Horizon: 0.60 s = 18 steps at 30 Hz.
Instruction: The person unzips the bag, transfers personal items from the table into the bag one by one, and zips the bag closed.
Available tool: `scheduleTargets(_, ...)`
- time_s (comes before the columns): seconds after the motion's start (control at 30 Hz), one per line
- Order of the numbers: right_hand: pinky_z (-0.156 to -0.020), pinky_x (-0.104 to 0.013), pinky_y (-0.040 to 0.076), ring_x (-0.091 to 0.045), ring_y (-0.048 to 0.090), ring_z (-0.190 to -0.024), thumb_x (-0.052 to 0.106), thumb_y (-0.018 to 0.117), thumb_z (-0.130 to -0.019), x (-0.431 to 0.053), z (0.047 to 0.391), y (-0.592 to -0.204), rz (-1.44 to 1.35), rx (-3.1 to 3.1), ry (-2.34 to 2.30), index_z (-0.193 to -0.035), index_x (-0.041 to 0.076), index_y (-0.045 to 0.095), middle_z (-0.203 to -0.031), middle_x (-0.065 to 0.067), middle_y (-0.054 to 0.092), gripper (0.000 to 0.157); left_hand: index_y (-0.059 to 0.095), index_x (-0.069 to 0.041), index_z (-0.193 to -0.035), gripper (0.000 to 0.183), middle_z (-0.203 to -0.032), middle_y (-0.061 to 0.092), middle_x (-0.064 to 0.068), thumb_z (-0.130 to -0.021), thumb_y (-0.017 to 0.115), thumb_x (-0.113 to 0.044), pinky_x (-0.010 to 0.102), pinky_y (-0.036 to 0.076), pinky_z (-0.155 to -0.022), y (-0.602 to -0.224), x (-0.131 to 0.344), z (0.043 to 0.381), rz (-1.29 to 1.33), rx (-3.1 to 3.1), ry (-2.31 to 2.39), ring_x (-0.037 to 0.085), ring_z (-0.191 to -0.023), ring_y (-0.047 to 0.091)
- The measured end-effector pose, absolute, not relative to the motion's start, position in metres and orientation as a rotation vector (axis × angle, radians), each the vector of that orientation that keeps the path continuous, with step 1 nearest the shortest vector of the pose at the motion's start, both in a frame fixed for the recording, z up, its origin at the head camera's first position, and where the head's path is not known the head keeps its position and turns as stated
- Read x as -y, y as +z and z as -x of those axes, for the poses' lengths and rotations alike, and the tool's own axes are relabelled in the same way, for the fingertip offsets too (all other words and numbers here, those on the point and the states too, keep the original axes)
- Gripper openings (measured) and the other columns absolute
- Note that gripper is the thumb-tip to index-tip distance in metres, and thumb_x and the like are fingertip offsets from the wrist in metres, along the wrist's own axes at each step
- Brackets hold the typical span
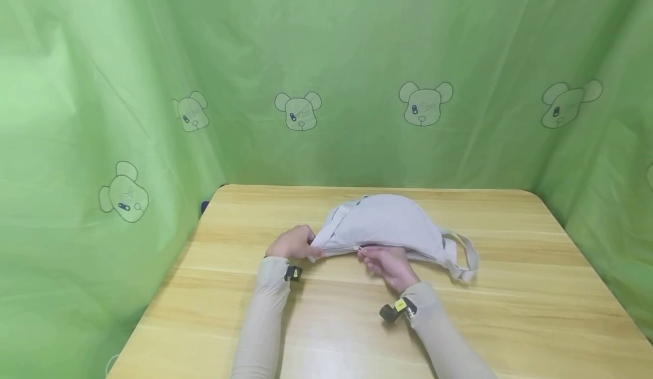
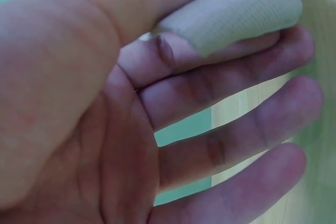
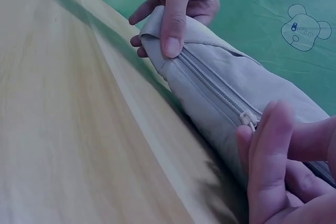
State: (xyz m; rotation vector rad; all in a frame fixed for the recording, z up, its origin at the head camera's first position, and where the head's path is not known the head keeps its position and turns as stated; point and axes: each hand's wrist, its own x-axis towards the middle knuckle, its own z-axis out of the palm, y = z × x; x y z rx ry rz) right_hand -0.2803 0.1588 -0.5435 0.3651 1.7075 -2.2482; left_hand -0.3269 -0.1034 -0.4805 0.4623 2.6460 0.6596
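A light grey crescent-shaped waist bag [image 1: 390,217] lies on the table with its zipper side towards me. My left hand [image 1: 293,243] pinches the bag's left end between thumb and forefinger, its other fingers spread loosely behind. In the left wrist view, the pale fabric end [image 2: 241,17] shows between thumb and fingers. At the middle of the zipper, my right hand [image 1: 390,265] pinches the small pale zipper pull [image 3: 249,119]. The zipper teeth [image 3: 210,82] look meshed between the left end and the slider. My right fingers partly hide the zipper beyond it.
A strap loop [image 1: 466,257] of the bag hangs out at its right end onto the wooden table [image 1: 510,311]. Green curtains [image 1: 357,39] printed with bear heads stand behind and at both sides. Black straps with small devices [image 1: 398,309] sit on both wrists.
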Motion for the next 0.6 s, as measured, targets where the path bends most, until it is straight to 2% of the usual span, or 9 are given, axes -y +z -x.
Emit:
scheduleTargets(0.23,-0.069,-0.018,0.061,-0.010,0.070,-0.077,-0.002,0.069,-0.092,-0.159,0.288,-0.540,-0.317,-1.708,-2.261,-0.121,-0.008,0.069,-0.096,-0.009,0.079,0.030,0.074,-0.016,-0.080,0.020,-0.067,0.067,-0.006,-0.086,0.083,-0.032,0.024,0.035,-0.050,-0.482,0.108,0.330,-0.461,-2.692,0.691,0.009,-0.056,0.042)
scheduleTargets(0.37,-0.067,-0.016,0.059,-0.009,0.069,-0.076,-0.002,0.069,-0.092,-0.154,0.293,-0.541,-0.295,-1.725,-2.256,-0.123,-0.010,0.067,-0.096,-0.008,0.080,0.032,0.075,-0.015,-0.082,0.020,-0.068,0.068,-0.005,-0.086,0.082,-0.033,0.024,0.038,-0.051,-0.484,0.111,0.331,-0.456,-2.731,0.693,0.009,-0.056,0.045)
scheduleTargets(0.6,-0.063,-0.016,0.057,-0.008,0.067,-0.073,-0.001,0.071,-0.090,-0.147,0.298,-0.544,-0.323,-1.727,-2.261,-0.116,-0.006,0.071,-0.095,-0.009,0.079,0.026,0.076,-0.014,-0.085,0.019,-0.071,0.069,-0.004,-0.086,0.082,-0.032,0.025,0.042,-0.054,-0.486,0.115,0.333,-0.430,-2.758,0.706,0.011,-0.059,0.049)
